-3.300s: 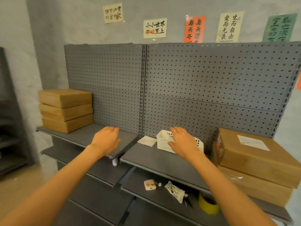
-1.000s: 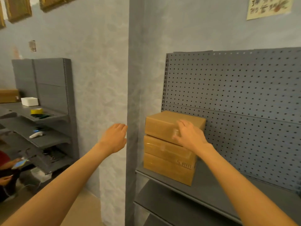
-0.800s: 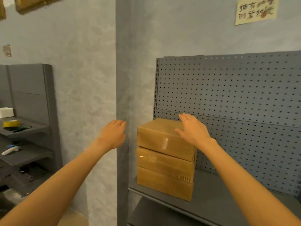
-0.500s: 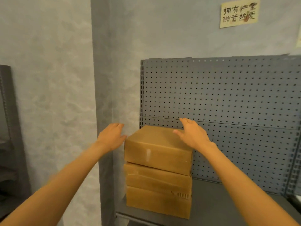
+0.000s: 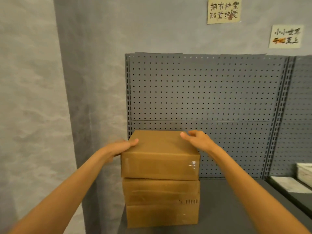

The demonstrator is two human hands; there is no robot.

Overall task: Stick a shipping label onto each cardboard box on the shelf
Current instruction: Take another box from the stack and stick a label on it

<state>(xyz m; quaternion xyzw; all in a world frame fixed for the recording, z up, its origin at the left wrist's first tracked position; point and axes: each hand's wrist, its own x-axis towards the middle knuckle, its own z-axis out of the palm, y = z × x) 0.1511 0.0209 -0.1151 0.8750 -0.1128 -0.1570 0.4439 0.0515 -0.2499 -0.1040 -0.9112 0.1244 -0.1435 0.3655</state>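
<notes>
**Top box framed by both hands, no label on it**

Three cardboard boxes stand stacked at the left end of the shelf (image 5: 236, 208), against the pegboard (image 5: 202, 92). The top box (image 5: 160, 154) lies between the hands, long axis running left to right. The left hand (image 5: 118, 147) touches its left edge, fingers straight, thumb on the top face. The right hand (image 5: 197, 139) sits at the far right corner, fingers loosely curved over the edge; a firm grip cannot be confirmed. Both hands are equally near. Judgement: a two-handed lift is in preparation. The wall (image 5: 94, 98) crowds the left side; open shelf lies to the right.
</notes>
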